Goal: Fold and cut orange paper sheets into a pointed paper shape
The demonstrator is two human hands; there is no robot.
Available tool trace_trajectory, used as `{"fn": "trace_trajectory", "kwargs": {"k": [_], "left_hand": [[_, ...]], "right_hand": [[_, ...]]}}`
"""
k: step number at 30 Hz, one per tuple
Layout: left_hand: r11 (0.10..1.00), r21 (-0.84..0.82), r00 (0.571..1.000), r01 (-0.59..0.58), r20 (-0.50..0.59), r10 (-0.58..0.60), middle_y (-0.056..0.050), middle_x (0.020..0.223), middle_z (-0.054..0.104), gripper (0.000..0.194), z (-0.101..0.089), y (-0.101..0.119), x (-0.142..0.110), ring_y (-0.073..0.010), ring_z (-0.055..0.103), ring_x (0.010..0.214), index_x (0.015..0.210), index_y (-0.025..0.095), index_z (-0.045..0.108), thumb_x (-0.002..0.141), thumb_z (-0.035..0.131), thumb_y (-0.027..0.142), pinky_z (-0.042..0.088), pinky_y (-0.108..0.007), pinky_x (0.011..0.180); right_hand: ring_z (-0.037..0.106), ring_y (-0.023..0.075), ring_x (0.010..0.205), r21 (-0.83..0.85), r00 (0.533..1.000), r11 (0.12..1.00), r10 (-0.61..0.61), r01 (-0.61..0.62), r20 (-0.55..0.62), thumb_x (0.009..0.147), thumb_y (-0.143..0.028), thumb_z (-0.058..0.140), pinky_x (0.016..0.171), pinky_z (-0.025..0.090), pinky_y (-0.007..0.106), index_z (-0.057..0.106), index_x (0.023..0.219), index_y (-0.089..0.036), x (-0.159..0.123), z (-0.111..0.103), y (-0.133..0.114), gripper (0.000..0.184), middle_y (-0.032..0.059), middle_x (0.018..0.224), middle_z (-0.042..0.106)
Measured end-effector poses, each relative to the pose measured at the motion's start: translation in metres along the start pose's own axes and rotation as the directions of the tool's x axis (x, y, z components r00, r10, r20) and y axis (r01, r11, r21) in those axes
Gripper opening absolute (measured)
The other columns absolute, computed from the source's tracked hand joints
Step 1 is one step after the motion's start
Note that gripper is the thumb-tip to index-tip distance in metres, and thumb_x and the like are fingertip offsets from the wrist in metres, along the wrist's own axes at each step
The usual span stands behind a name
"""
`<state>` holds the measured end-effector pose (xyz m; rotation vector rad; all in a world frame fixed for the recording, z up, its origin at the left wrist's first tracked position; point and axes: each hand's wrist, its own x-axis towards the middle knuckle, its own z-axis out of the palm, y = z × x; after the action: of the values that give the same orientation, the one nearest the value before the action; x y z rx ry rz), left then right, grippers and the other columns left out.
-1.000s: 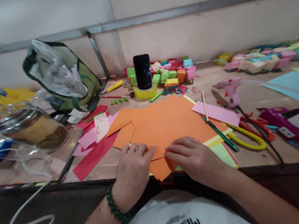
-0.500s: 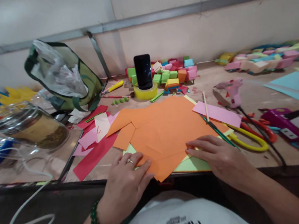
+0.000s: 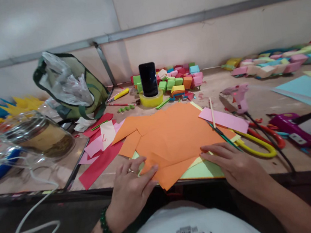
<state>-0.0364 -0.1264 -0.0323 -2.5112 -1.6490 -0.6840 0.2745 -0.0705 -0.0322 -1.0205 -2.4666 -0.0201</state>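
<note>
A large orange paper sheet [image 3: 175, 136] lies in front of me, with a crease across its lower part and a pointed corner at the table's front edge. My left hand [image 3: 131, 185], wearing a ring and a green bead bracelet, rests at its lower left edge; the index finger touches the paper and the thumb lies beside the edge. At the lower right, my right hand [image 3: 233, 165] lies with fingers stretched, fingertips at the sheet's edge. Beneath shows pale green paper [image 3: 203, 171]. A pink paper strip [image 3: 224, 120] and a thin stick [image 3: 212, 111] lie to the right.
Yellow-handled scissors [image 3: 262, 151], a pink glue gun [image 3: 239, 96] and a purple tool [image 3: 301, 128] lie right. Behind stand a phone [image 3: 148, 79] on a yellow tape roll [image 3: 151, 100] and folded paper blocks [image 3: 171, 83]. Left are red paper scraps [image 3: 101, 164], a jar [image 3: 41, 134] and a bag [image 3: 95, 90].
My right hand has slid slightly to the right along the sheet's edge, and more of the pale green paper shows. My left hand stays at the lower left edge. The view has shifted slightly.
</note>
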Motion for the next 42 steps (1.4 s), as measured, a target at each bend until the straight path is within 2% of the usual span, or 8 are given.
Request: {"fn": "trace_trajectory", "kwargs": {"k": [7, 13, 21, 25, 29, 32, 36, 42], "left_hand": [[0.999, -0.042, 1.0, -0.018, -0.011, 0.017, -0.009, 0.117, 0.063, 0.026, -0.008, -0.019, -0.025, -0.025, 0.053, 0.104, 0.109, 0.027, 0.069, 0.089, 0.053, 0.021, 0.041, -0.046, 0.088], [0.938, -0.228, 0.946, 0.26, -0.133, -0.295, -0.008, 0.095, 0.068, 0.02, -0.013, -0.021, -0.008, -0.0211, 0.059, 0.092, 0.085, 0.019, 0.07, 0.089, 0.055, 0.032, 0.048, -0.039, 0.081], [0.808, -0.424, 0.912, 0.409, 0.217, -0.348, 0.0, 0.075, 0.062, 0.051, 0.003, -0.001, 0.037, -0.0128, 0.057, 0.064, 0.125, 0.013, 0.055, 0.076, 0.067, 0.025, 0.047, -0.026, 0.06], [0.926, -0.335, 0.982, 0.175, -0.004, -0.187, -0.001, 0.073, 0.064, 0.015, -0.013, 0.01, 0.036, -0.0148, 0.057, 0.069, 0.095, 0.019, 0.069, 0.084, 0.059, 0.019, 0.042, -0.03, 0.066], [0.989, 0.004, 0.971, -0.149, -0.188, 0.147, -0.004, 0.077, 0.065, 0.019, -0.029, 0.03, 0.031, -0.0176, 0.053, 0.072, 0.095, 0.019, 0.068, 0.086, 0.053, 0.011, 0.034, -0.035, 0.07], [0.963, 0.132, 0.962, -0.237, -0.108, 0.251, -0.004, 0.073, 0.063, 0.018, -0.024, 0.044, 0.03, -0.0185, 0.049, 0.07, 0.093, 0.016, 0.067, 0.086, 0.051, 0.011, 0.032, -0.036, 0.07], [0.969, 0.105, 0.974, -0.225, -0.004, 0.227, -0.003, 0.075, 0.063, 0.017, -0.015, 0.046, 0.029, -0.0198, 0.048, 0.071, 0.094, 0.018, 0.066, 0.085, 0.054, 0.013, 0.032, -0.037, 0.072], [0.989, -0.102, 0.965, -0.111, 0.225, 0.131, -0.002, 0.119, 0.064, 0.048, -0.026, 0.027, 0.032, -0.0265, 0.05, 0.098, 0.119, 0.025, 0.058, 0.073, 0.061, 0.016, 0.031, -0.044, 0.086]], "right_hand": [[0.061, 0.0235, 0.101, 0.011, 1.0, 1.0, 0.014, -0.014, -0.004, 0.078, 0.003, 0.041, 0.078, 0.057, 0.039, 0.067, 0.104, -0.02, -0.001, 0.002, 0.001, 0.044, 0.009, 0.11, 0.068], [0.061, 0.0228, 0.101, 0.038, 0.999, 0.999, 0.03, -0.029, -0.033, 0.079, 0.001, 0.042, 0.078, 0.057, 0.038, 0.067, 0.104, -0.022, -0.003, 0.005, 0.002, 0.043, 0.0083, 0.11, 0.068], [0.061, 0.0222, 0.1, 0.025, 0.997, 0.998, 0.053, -0.051, -0.051, 0.085, -0.004, 0.039, 0.081, 0.057, 0.039, 0.064, 0.104, -0.023, -0.005, 0.008, 0.001, 0.036, 0.0077, 0.109, 0.068], [0.056, 0.025, 0.112, 0.056, 0.984, 0.991, 0.127, -0.121, -0.128, 0.086, -0.01, 0.043, 0.091, 0.052, 0.043, 0.05, 0.125, -0.021, -0.001, 0.003, -0.007, 0.041, 0.0119, 0.121, 0.06], [0.043, 0.0317, 0.128, 0.01, 0.939, 0.991, 0.13, -0.134, -0.318, 0.081, -0.021, 0.062, 0.104, 0.04, 0.049, 0.022, 0.147, -0.019, 0.014, -0.006, -0.026, 0.077, 0.0168, 0.137, 0.046], [0.043, 0.0313, 0.127, 0.013, 0.961, 1.0, 0.003, 0.001, -0.275, 0.077, -0.009, 0.058, 0.105, 0.037, 0.051, 0.019, 0.147, -0.017, 0.029, -0.007, -0.035, 0.081, 0.0164, 0.135, 0.05], [0.057, 0.0271, 0.107, 0.101, 0.976, 0.986, -0.108, 0.129, -0.187, 0.063, 0.006, 0.044, 0.092, 0.047, 0.048, 0.057, 0.116, -0.02, 0.043, 0.0, -0.028, 0.061, 0.0093, 0.102, 0.068], [0.061, 0.0217, 0.105, 0.33, 0.994, 0.938, -0.083, 0.102, -0.071, 0.052, 0.008, 0.04, 0.087, 0.053, 0.036, 0.063, 0.093, -0.017, 0.035, 0.01, -0.013, 0.053, 0.0105, 0.107, 0.068]]}}
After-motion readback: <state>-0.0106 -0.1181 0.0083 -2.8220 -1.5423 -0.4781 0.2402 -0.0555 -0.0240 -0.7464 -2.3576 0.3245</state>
